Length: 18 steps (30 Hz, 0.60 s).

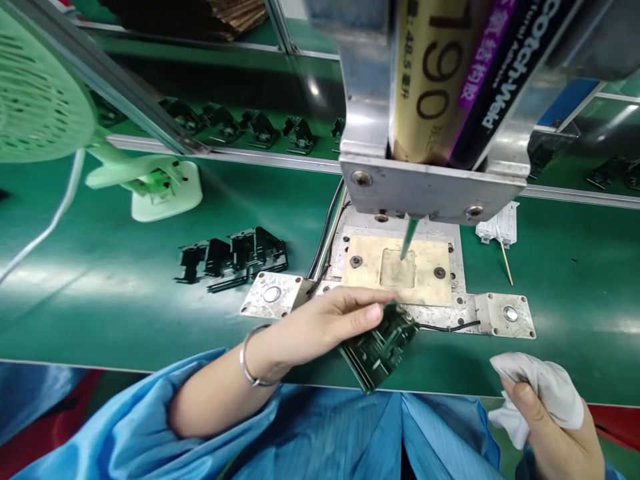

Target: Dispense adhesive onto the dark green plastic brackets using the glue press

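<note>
My left hand [330,323] holds a dark green plastic part [383,347] just in front of the metal fixture. Its fingers are closed round the part's upper edge, and a silver bracelet sits on the wrist. My right hand [555,427] is at the lower right, clutching a crumpled white cloth [540,387]. The fixture has a tan plate [400,270] with a square recess, and a dispenser needle [410,240] points down into it. Above hangs an adhesive cartridge [440,73] in a metal bracket.
A row of black plastic parts [233,257] lies left of the fixture on the green mat. A pale green desk fan [45,93] stands at the far left. More black parts [260,127] sit on the conveyor behind. A thin wooden stick [505,257] lies to the right.
</note>
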Each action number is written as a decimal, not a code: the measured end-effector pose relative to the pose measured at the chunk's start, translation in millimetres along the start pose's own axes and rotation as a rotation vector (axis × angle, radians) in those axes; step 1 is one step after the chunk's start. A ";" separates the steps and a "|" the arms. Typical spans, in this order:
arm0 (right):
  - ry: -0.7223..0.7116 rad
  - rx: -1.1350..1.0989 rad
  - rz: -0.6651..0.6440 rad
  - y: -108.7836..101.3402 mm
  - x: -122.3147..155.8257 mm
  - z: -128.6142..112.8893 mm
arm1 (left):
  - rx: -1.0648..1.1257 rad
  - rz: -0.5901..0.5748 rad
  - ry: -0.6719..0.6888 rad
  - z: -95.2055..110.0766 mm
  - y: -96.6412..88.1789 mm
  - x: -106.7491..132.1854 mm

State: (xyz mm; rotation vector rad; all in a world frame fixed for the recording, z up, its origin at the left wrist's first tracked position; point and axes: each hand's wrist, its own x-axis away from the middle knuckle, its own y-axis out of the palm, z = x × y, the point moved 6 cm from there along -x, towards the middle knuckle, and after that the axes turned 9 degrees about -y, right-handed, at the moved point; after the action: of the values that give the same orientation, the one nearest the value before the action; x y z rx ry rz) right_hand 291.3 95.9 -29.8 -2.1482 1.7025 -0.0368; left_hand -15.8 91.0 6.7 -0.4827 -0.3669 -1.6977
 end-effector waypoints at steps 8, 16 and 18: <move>-0.208 0.153 -0.116 0.1 -1.2 -32.3 | 0.270 -0.355 -0.079 -19.5 44.9 28.7; -0.449 -0.097 -0.303 36.7 -22.2 -106.8 | 0.154 -0.431 0.175 0.7 63.0 54.1; -0.501 -0.091 -0.321 44.4 -24.3 -116.3 | 0.106 -0.416 0.196 3.9 64.8 56.9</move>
State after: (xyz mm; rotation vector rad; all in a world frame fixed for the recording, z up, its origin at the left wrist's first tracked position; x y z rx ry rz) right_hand 213.3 77.1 68.4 -2.2302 1.0903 0.4577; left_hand 40.4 33.0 37.3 -0.1638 -0.4327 -2.0956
